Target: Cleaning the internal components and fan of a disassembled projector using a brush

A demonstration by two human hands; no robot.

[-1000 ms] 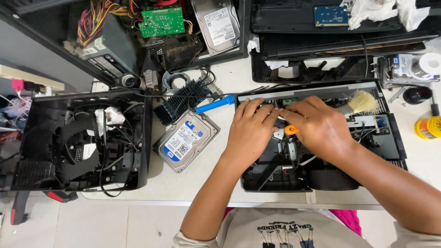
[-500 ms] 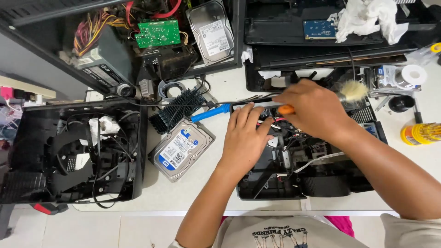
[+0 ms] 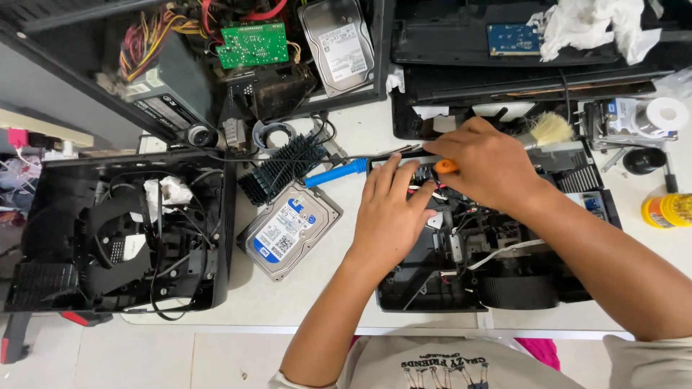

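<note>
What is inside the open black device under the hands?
Inside the black device: wires, a white ribbon cable, dark parts. The left hand and right hand cover its upper middle.

A hard drive (image 3: 290, 232) lying on the table left of the hands carries a white rectangular label with a blue corner patch. A second hard drive (image 3: 340, 45), at the top, bears a white label with dark print. The grey power supply box (image 3: 160, 92) at upper left has a black label; a yellow-labelled tin (image 3: 669, 211) stands at the right edge.
</note>
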